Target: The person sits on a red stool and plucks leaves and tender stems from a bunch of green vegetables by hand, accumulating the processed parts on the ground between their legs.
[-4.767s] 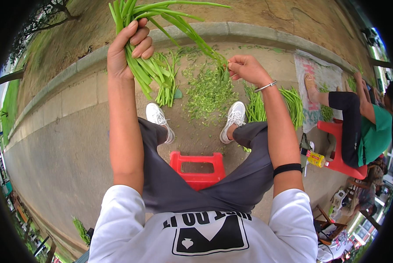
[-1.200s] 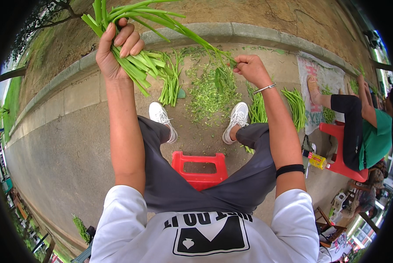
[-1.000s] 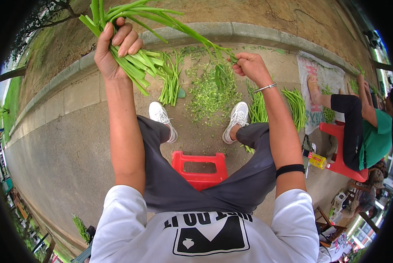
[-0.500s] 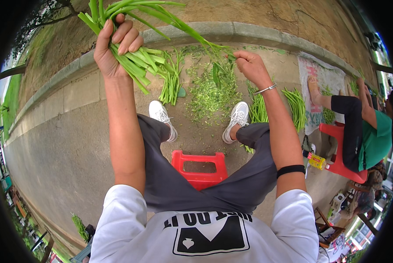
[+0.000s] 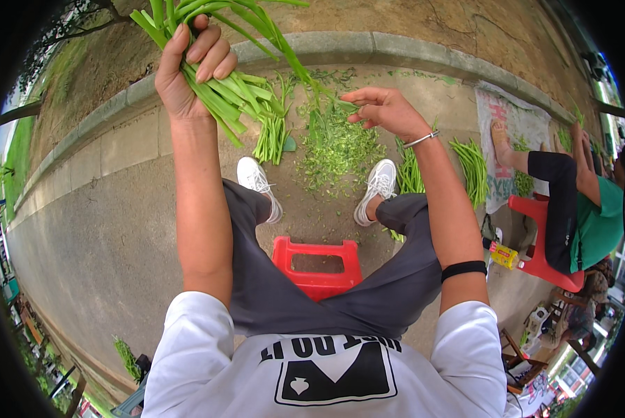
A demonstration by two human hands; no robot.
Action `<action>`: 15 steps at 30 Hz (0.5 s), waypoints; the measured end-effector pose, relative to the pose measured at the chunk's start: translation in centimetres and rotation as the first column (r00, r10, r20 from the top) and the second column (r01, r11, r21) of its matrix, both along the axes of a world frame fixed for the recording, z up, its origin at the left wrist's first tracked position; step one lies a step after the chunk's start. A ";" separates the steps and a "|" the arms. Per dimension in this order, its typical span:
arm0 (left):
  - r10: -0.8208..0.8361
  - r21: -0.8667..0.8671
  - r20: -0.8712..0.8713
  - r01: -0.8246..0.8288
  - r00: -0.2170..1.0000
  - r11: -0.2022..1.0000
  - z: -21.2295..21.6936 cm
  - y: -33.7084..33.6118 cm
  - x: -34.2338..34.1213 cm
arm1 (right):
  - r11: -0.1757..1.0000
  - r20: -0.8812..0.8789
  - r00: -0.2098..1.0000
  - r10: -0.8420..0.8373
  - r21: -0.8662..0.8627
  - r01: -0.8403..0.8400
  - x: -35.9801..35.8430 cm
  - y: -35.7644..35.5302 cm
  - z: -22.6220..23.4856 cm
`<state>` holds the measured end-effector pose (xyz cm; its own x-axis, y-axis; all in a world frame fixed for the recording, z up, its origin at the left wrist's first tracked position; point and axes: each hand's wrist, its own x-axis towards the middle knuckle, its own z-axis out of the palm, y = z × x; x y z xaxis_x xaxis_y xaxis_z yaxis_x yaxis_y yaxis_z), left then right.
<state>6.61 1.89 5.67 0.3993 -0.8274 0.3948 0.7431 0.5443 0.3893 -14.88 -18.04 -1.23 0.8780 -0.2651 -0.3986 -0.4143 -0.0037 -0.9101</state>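
My left hand (image 5: 195, 66) is closed around a bunch of long green vegetable stems (image 5: 239, 96), raised at the upper left. Several of the stems arch over to the right and droop toward leafy ends. My right hand (image 5: 389, 111) is beside those drooping ends, its fingers stretched out and apart, and a leafy tip (image 5: 347, 106) lies at the fingertips. Whether the fingers touch it is hard to make out. Below, a scatter of torn green leaves and bits (image 5: 344, 150) covers the pavement between my white shoes. A pile of cut stems (image 5: 271, 139) lies left of the scatter.
More green bundles (image 5: 471, 171) lie to the right, near a pale printed sack (image 5: 504, 132). A red stool (image 5: 317, 268) is between my legs. At right, a person in a green top (image 5: 601, 226) sits on another red stool (image 5: 535, 230), near a yellow-labelled bottle (image 5: 504, 255). A stone kerb (image 5: 396, 50) runs ahead.
My right hand has shifted left and slightly down along the drooping ends, its pinched fingers now spread. My left hand, with the bunch, has moved slightly right.
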 end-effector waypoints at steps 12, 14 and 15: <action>-0.017 -0.023 -0.004 0.017 1.000 1.000 0.0 -0.3 -0.2 | 0.972 0.103 0.993 0.050 0.223 -0.072 0.2 0.6 -0.6; -0.017 -0.029 -0.001 0.017 1.000 0.999 0.0 -0.3 -0.2 | 0.982 0.069 0.997 0.034 0.182 -0.046 0.3 0.7 -0.8; -0.018 -0.029 -0.001 0.018 1.000 0.999 0.0 -0.3 -0.2 | 0.989 0.041 0.999 0.032 0.140 -0.038 0.4 0.7 -1.0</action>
